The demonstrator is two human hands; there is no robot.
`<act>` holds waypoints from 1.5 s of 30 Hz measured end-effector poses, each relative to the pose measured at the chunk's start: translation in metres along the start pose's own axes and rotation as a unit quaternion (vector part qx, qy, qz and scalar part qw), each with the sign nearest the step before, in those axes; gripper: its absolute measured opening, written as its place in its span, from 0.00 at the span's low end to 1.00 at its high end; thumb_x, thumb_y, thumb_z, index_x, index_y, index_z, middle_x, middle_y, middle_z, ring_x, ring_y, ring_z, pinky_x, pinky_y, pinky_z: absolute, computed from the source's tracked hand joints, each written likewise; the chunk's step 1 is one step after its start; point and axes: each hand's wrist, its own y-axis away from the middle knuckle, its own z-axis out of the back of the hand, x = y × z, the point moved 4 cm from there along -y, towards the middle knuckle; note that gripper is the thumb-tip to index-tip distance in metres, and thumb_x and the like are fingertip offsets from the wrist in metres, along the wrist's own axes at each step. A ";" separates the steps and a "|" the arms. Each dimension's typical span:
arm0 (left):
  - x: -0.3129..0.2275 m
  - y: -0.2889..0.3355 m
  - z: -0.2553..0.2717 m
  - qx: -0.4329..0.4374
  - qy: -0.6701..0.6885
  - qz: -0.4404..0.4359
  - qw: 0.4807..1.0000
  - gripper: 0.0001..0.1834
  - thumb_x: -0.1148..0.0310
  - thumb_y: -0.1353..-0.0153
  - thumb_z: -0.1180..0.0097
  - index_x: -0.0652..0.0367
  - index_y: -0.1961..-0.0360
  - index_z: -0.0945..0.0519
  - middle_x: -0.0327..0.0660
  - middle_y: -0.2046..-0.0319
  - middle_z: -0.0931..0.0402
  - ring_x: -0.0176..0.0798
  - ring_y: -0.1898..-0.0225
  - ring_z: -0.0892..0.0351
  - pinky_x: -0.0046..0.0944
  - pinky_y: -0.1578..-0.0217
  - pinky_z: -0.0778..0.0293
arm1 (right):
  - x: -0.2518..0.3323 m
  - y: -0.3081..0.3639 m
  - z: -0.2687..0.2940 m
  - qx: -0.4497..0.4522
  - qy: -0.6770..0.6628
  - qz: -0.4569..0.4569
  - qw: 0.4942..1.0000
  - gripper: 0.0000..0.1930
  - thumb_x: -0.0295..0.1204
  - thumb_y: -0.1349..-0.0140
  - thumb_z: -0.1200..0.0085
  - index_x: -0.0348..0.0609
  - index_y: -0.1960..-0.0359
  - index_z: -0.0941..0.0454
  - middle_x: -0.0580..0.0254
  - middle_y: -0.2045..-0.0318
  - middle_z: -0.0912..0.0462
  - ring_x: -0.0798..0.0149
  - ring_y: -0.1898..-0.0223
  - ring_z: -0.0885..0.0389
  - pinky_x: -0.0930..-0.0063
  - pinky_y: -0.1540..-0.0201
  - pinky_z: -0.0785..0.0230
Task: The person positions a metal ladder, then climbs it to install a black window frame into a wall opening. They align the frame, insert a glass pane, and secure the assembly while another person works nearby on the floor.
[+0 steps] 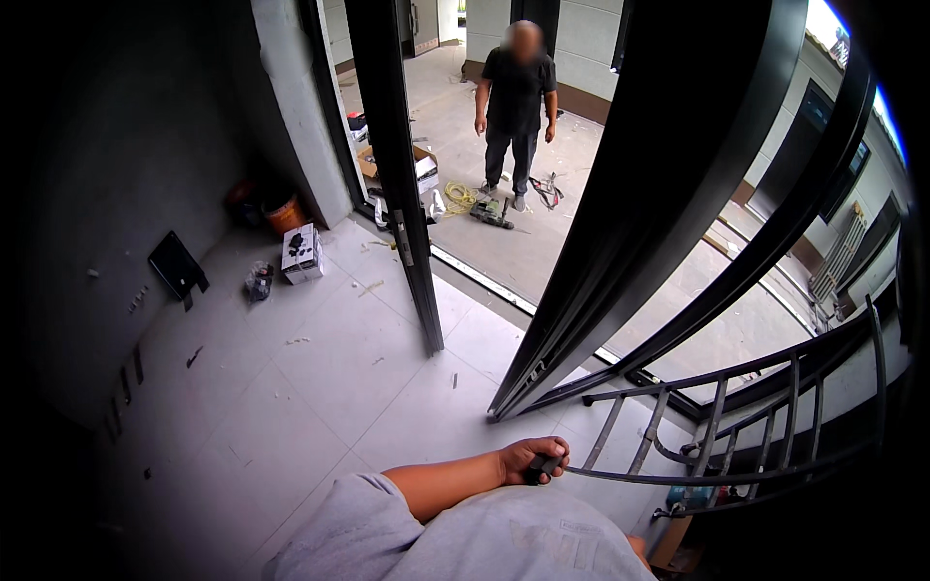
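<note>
My left hand (535, 459) is in front of my grey shirt, its fingers curled round a small dark block-like piece (544, 465). Most of that piece is hidden in the palm, so its exact kind does not show. Just right of this hand stands a dark metal ladder (717, 426), its near rail close to my fingers. Whether they touch it I cannot tell. Of my right arm only a sliver of skin shows at the lower edge; the right hand is out of sight. Beyond my left hand rise the dark-framed door panels (620, 203), standing folded at an angle.
Outside the doorway stands a person in dark clothes (518, 107). At their feet lie a rotary hammer drill (492, 214) and a yellow cord (458, 198). An open cardboard box (423, 155) is nearby. Indoors, a white box (302, 256), an orange bucket (284, 214) and scattered scraps rest on the tiles.
</note>
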 end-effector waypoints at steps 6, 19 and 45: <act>-0.016 0.005 -0.001 -0.016 0.003 -0.019 1.000 0.08 0.66 0.37 0.42 0.51 0.59 0.25 0.37 0.66 0.24 0.33 0.68 0.21 0.30 0.79 0.25 | 0.080 0.001 -0.010 0.017 -0.040 0.020 0.999 0.13 0.36 0.46 0.39 0.38 0.65 0.14 0.58 0.71 0.13 0.65 0.69 0.16 0.70 0.62 0.23; -0.033 0.009 0.008 -0.013 0.006 -0.034 0.999 0.07 0.66 0.38 0.42 0.53 0.60 0.23 0.38 0.66 0.23 0.35 0.69 0.20 0.31 0.77 0.26 | 0.079 -0.044 -0.010 0.027 -0.051 0.008 0.998 0.11 0.35 0.45 0.39 0.42 0.66 0.12 0.62 0.71 0.12 0.71 0.68 0.17 0.74 0.62 0.24; -0.033 0.002 0.011 -0.003 -0.005 -0.017 1.000 0.06 0.67 0.38 0.42 0.53 0.63 0.25 0.39 0.67 0.24 0.36 0.70 0.19 0.31 0.79 0.26 | 0.064 -0.039 -0.037 0.031 -0.129 0.014 0.991 0.14 0.36 0.41 0.38 0.37 0.61 0.14 0.62 0.67 0.13 0.71 0.65 0.18 0.74 0.62 0.25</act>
